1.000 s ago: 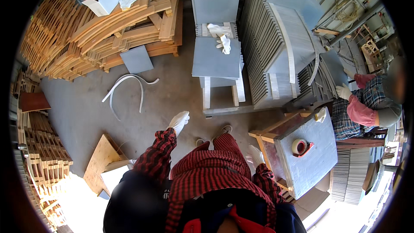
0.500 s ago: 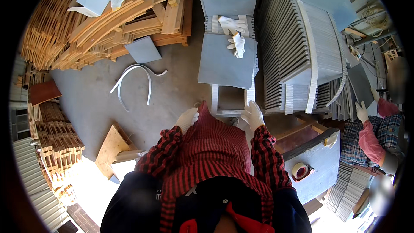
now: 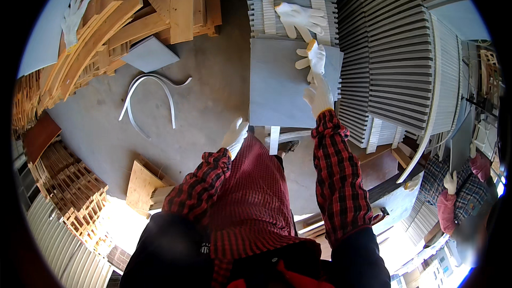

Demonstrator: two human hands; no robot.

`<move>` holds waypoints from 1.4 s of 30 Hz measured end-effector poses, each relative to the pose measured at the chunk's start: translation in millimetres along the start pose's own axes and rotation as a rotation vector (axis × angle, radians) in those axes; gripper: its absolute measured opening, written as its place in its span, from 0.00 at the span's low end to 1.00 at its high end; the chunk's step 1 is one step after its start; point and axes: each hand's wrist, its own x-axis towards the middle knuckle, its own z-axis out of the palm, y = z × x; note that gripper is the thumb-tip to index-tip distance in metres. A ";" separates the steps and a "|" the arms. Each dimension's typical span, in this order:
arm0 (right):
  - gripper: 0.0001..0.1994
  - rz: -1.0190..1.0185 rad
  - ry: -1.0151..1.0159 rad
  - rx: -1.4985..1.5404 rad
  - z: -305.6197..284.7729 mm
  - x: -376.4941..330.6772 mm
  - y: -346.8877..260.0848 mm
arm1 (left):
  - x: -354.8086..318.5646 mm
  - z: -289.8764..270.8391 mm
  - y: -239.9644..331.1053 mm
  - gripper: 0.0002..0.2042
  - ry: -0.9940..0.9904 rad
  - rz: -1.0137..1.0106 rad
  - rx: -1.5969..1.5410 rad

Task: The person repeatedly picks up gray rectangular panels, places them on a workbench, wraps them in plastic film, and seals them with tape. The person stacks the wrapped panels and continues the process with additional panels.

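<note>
My right hand (image 3: 319,97), in a white knit glove, reaches over the grey panel (image 3: 280,82) with its fingers extended. Its fingertips meet an empty white work glove (image 3: 316,57) lying there with its yellow-edged cuff pointing away. Whether they grip that glove is hard to see. Just beyond, a second white glove (image 3: 300,17) rests on the slatted stack behind the panel. My left hand (image 3: 233,137), also gloved, is held low beside the edge of my red checked apron (image 3: 248,181), fingers loosely bent and slightly apart, with nothing visible in them.
Tall stacks of grey slats (image 3: 397,58) stand at the right. Curved wooden pieces (image 3: 120,18) are piled at the far left. White bent strips (image 3: 168,101) and a small grey panel (image 3: 152,53) lie on the floor. A co-worker's gloved hand (image 3: 450,182) is at a panel on the right.
My right hand has moved forward from the near side of the panel to the glove on it. The view has come closer to the stack. My left hand stays by the apron.
</note>
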 end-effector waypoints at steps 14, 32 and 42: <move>0.35 -0.200 0.587 -0.760 -63.4 13.1 37.7 | 29.7 24.8 21.1 0.28 0.126 0.017 0.367; 0.40 -0.100 0.232 -1.034 -126.3 -27.7 33.0 | -12.6 49.9 95.6 0.40 0.140 -0.015 0.576; 0.32 -0.118 0.100 -0.322 -89.5 -151.9 19.1 | -108.7 50.2 172.7 0.33 0.101 0.205 0.621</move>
